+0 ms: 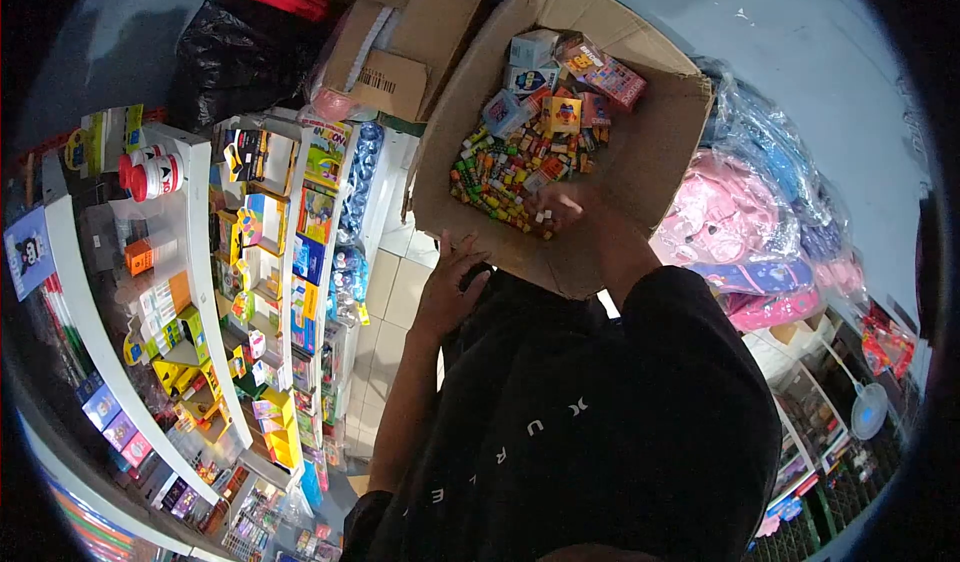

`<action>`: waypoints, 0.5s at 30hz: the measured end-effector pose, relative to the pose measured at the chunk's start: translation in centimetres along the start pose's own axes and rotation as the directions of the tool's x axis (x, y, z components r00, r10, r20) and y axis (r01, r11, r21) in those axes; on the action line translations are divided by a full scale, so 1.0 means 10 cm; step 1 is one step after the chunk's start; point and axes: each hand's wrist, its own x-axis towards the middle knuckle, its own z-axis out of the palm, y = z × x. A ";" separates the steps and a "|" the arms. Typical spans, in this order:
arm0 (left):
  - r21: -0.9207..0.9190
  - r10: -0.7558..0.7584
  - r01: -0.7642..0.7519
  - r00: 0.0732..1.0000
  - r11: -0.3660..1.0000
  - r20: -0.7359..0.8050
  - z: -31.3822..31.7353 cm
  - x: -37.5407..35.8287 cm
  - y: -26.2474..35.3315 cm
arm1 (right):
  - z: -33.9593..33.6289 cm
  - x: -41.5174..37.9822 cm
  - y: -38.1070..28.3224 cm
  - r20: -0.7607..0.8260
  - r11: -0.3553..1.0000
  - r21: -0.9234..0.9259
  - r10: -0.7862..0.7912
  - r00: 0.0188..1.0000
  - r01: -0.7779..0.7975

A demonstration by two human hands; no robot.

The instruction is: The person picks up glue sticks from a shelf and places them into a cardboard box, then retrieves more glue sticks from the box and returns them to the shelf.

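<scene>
An open cardboard box point(640, 172) stands before me, its flaps folded out. Many small, brightly coloured cylinder-shaped pieces point(490, 167) lie loose on its bottom, yellow, green, orange and red. Among them sit small cartons, such as a yellow one point(562, 115), a pink-and-orange one point(605, 72) and a pale blue one point(533, 49). My right hand point(565, 205) reaches into the box with fingers curled down at the near edge of the pile; I cannot tell what is in them. At the box's near left corner, my left hand point(455, 280) grips the edge.
Shelves point(225, 292) packed with stationery run along the left. A second cardboard box point(410, 42) and a black plastic bag point(240, 62) are at the back left. Plastic-wrapped pink backpacks point(725, 212) stand to the right. Tiled floor point(385, 302) shows between shelf and box.
</scene>
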 end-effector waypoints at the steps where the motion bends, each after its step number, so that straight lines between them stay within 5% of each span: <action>1: 0.008 0.005 -0.005 1.000 1.000 0.003 -0.01 0.00 0.01 | 0.03 0.01 -0.04 -0.003 1.000 -0.019 -0.006 1.000 0.006; 7: 0.002 0.023 -0.023 1.000 1.000 0.007 -0.02 0.01 -0.02 | 0.09 0.06 -0.13 -0.067 0.976 -0.219 0.005 0.998 -0.019; 15: 0.015 -0.007 0.006 0.999 1.000 0.036 -0.06 0.00 0.02 | 0.25 0.19 0.14 -0.332 0.766 -0.562 0.136 0.934 -0.311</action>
